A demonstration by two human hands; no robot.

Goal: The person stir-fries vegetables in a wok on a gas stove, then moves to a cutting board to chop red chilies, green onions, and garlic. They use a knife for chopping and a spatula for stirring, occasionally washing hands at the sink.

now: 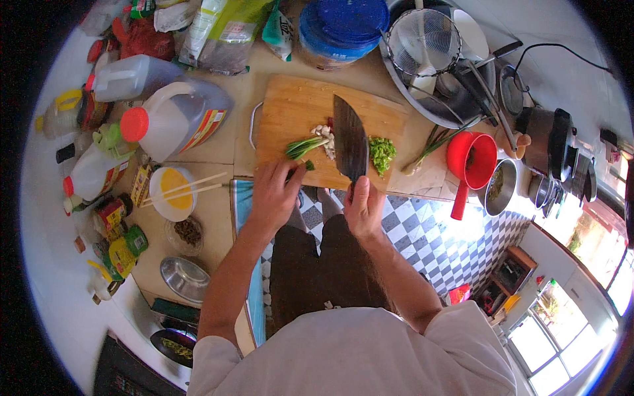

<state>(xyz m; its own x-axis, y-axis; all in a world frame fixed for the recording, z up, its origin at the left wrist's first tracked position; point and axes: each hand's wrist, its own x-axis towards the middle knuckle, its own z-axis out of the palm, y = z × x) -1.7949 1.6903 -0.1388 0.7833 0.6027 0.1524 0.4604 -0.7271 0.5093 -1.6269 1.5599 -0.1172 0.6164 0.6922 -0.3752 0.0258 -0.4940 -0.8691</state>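
My right hand (364, 210) grips the handle of a wide kitchen knife (350, 136), its dark blade pointing away from me over the wooden cutting board (292, 101). At the board's near left edge, my left hand (277, 190) is closed around green onion stalks (310, 165); a cut end shows by the fingertips and long leaves trail out to the left. Just beyond those fingers lies a bunch of cut green onion lengths (303, 147). Chopped white pieces (324, 136), which look like garlic, lie left of the blade, partly hidden by it. Chopped green onion (382, 155) is heaped on the right.
Left of the board stand a bowl of beaten egg (172, 200) with chopsticks (210, 178) across it, a steel bowl (184, 278) and large plastic jugs (185, 116). On the right are a whole green onion (418, 161), a red ladle (470, 158) and a steel basin (396, 69) holding a strainer (423, 42).
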